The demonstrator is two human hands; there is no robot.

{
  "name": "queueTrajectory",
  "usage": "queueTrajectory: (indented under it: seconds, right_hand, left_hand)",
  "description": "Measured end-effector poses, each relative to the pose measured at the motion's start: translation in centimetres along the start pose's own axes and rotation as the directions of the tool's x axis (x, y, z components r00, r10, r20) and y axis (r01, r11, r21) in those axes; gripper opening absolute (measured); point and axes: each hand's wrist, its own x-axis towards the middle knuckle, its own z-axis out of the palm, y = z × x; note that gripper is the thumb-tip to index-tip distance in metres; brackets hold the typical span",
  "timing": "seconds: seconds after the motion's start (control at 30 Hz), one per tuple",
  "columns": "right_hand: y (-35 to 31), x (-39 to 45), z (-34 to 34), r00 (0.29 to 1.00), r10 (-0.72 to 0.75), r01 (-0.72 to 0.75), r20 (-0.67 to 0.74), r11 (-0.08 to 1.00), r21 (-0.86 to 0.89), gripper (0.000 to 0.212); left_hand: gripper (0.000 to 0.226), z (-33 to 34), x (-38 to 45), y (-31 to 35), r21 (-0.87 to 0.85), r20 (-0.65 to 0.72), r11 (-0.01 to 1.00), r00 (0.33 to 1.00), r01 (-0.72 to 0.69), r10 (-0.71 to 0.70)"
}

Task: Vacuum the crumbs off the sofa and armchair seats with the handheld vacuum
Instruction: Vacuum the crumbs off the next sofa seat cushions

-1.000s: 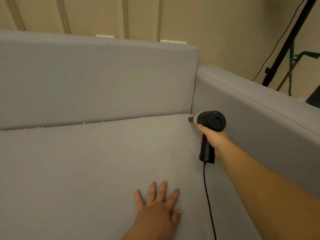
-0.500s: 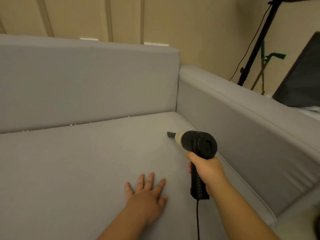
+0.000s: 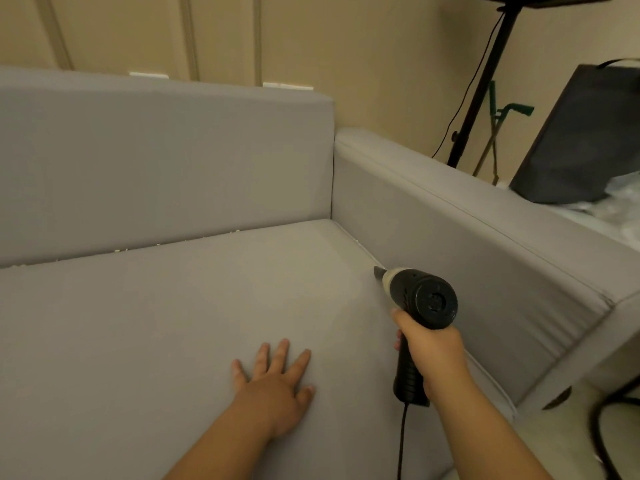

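Here, pale crumbs point(image 3: 173, 244) along the crease under the sofa's back cushion point(image 3: 166, 161) could be missed, since the vacuum's nozzle points at the armrest seam instead. The right hand point(image 3: 431, 355) grasps the black handheld vacuum point(image 3: 420, 301) by its handle, arm outstretched. The left hand point(image 3: 277, 386) lies flat, fingers spread, pressing the grey sofa seat point(image 3: 156, 323). The cord point(image 3: 401, 441) trails down and may snag.

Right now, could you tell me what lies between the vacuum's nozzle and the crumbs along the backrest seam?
Only bare grey seat cushion lies between the nozzle and the crumbs, as the head view shows.
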Motion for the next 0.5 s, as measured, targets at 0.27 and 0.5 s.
queueTrajectory:
  seconds: [0.27,0.5]
  right_hand:
    - [0.6,2.4,0.9,0.997,0.040,-0.041,0.058,0.999,0.014,0.021]
    - [0.7,2.0,1.4,0.996,0.040,-0.043,0.075,0.998,0.035,0.019]
  left_hand:
    - [0.065,-0.1,0.5,-0.1,-0.002,0.040,1.000,0.999,0.010,-0.010]
    - [0.066,0.2,0.5,-0.2,0.022,0.027,1.000,1.000,0.005,-0.005]
